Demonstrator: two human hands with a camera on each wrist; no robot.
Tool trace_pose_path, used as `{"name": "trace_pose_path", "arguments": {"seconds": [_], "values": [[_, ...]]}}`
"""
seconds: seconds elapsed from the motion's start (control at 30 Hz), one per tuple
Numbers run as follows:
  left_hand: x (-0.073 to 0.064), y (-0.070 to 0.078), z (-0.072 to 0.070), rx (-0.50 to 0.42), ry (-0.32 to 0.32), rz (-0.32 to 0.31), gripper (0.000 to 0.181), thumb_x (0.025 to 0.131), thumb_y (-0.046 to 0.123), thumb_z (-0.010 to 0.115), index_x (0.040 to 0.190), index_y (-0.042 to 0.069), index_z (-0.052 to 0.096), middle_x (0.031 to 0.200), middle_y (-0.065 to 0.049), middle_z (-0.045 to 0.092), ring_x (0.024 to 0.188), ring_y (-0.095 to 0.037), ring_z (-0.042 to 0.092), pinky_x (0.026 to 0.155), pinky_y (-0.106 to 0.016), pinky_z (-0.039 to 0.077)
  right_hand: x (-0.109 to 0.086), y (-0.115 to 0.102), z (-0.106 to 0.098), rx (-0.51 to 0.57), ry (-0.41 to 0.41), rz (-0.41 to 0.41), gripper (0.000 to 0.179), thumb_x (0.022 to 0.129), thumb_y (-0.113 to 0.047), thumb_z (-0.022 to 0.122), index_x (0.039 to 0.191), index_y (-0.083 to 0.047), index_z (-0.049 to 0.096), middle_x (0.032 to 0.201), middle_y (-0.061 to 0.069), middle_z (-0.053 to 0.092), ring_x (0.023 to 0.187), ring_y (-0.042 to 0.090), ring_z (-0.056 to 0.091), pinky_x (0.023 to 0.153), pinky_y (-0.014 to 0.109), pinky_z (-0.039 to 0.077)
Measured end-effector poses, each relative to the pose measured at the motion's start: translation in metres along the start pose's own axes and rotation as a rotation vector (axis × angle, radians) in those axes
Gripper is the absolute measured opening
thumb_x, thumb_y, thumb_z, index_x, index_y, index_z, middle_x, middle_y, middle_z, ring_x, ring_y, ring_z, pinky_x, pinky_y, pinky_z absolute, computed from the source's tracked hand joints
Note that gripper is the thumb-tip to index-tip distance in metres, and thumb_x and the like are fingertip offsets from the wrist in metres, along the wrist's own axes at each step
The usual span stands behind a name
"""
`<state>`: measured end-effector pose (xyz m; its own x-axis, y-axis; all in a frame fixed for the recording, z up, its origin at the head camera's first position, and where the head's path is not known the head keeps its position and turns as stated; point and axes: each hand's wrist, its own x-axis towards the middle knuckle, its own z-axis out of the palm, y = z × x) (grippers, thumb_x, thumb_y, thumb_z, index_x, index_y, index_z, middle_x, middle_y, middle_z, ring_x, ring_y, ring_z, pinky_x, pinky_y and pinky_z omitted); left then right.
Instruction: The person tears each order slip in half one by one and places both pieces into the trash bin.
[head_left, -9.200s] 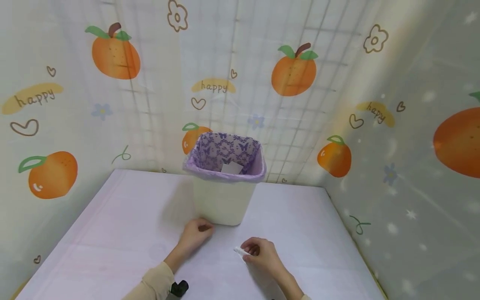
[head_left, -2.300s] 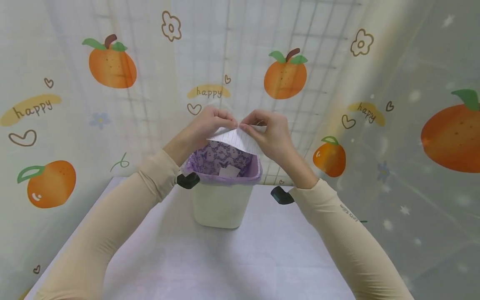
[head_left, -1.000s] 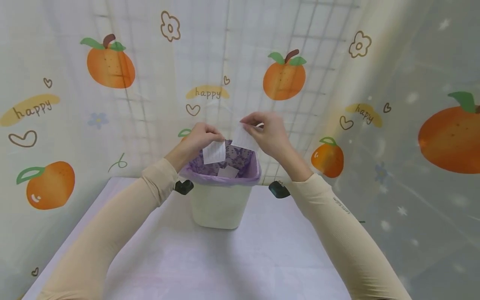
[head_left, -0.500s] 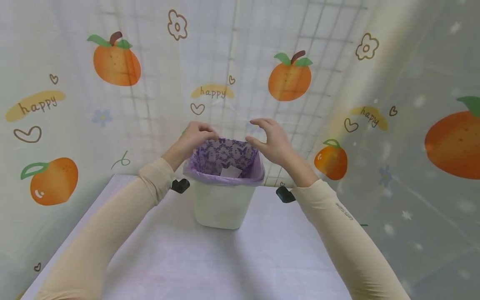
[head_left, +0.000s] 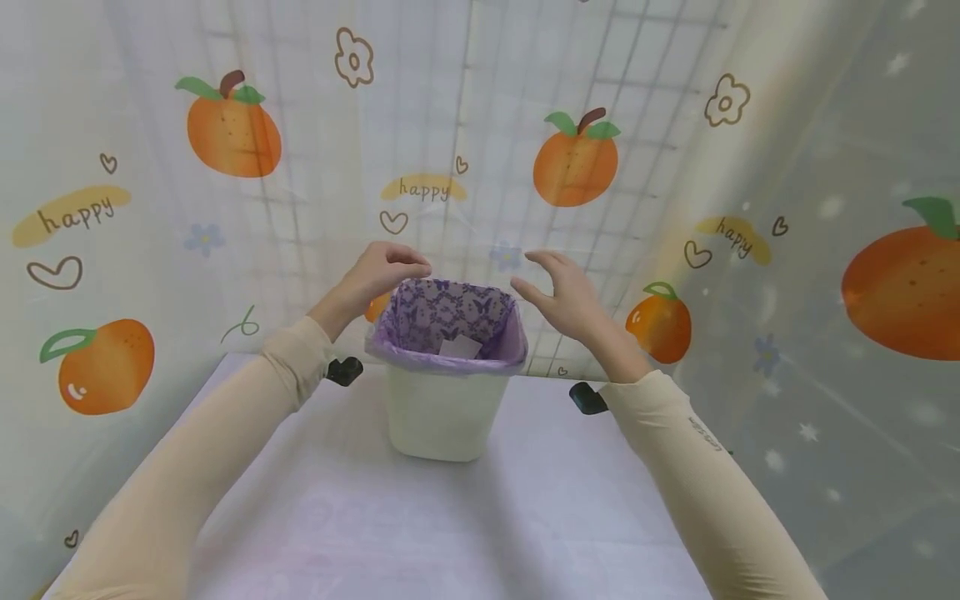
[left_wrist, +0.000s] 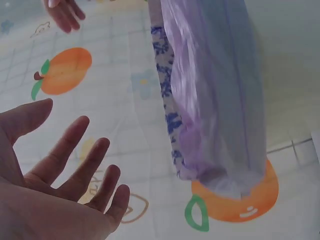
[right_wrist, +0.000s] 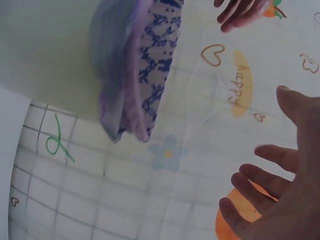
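Observation:
A pale trash bin [head_left: 442, 417] stands on the table, lined with a purple bag [head_left: 450, 360] folded over its rim and patterned with butterflies inside. A white piece of paper [head_left: 460, 347] shows within the bin. My left hand [head_left: 375, 275] hovers at the bin's upper left, fingers spread and nothing in them, as the left wrist view shows of the left hand [left_wrist: 65, 185]. To the upper right of the bin, my right hand [head_left: 566, 296] is also held up with loose, parted fingers; the right wrist view shows the right hand [right_wrist: 280, 180] holding nothing.
The table [head_left: 375, 517] has a white cover. Behind it and along the sides hangs a curtain [head_left: 315, 133] printed with oranges, hearts and the word happy. Dark wrist cameras sit below both wrists, such as the left black one [head_left: 344, 371].
My hands picked up lined paper and raised it above the bin, where it came apart into two pieces. Both pieces were let go, and the hands have since drawn apart sideways.

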<state>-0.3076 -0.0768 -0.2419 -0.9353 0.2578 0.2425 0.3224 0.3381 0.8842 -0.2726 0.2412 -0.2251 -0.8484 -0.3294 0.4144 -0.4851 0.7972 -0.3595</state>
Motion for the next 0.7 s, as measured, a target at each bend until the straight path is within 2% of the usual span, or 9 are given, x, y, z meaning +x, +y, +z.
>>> {"name": "trace_pose_path", "arguments": {"seconds": [0.33,0.57,0.7], "values": [[-0.003,-0.009,-0.022,0.135,0.015,-0.014,0.037,0.099,0.036,0.072,0.126,0.012,0.075,0.141,-0.008,0.065,0.139,-0.030,0.051,0.118,-0.056,0.038,-0.018,0.031,-0.016,-0.003,-0.071,0.135,0.077,0.109,-0.050,0.051,0.166,-0.003,0.025,0.170,0.024,0.029,0.157,0.045,0.025,0.127,0.062,0.021],[-0.007,-0.020,-0.041,0.215,0.023,-0.017,0.040,0.101,0.039,0.069,0.129,0.012,0.073,0.155,-0.010,0.055,0.152,-0.035,0.038,0.122,-0.064,0.030,-0.031,0.060,-0.022,-0.067,-0.049,0.178,0.081,0.108,-0.058,0.047,0.165,-0.005,0.027,0.169,0.025,0.029,0.156,0.048,0.026,0.125,0.065,0.020],[-0.009,-0.027,-0.052,0.259,0.045,-0.036,0.044,0.101,0.043,0.068,0.130,0.009,0.072,0.155,-0.012,0.054,0.152,-0.037,0.038,0.121,-0.065,0.030,-0.040,0.073,-0.024,-0.083,-0.033,0.194,0.080,0.109,-0.056,0.047,0.165,-0.003,0.028,0.169,0.027,0.028,0.156,0.049,0.024,0.124,0.068,0.020]]}}
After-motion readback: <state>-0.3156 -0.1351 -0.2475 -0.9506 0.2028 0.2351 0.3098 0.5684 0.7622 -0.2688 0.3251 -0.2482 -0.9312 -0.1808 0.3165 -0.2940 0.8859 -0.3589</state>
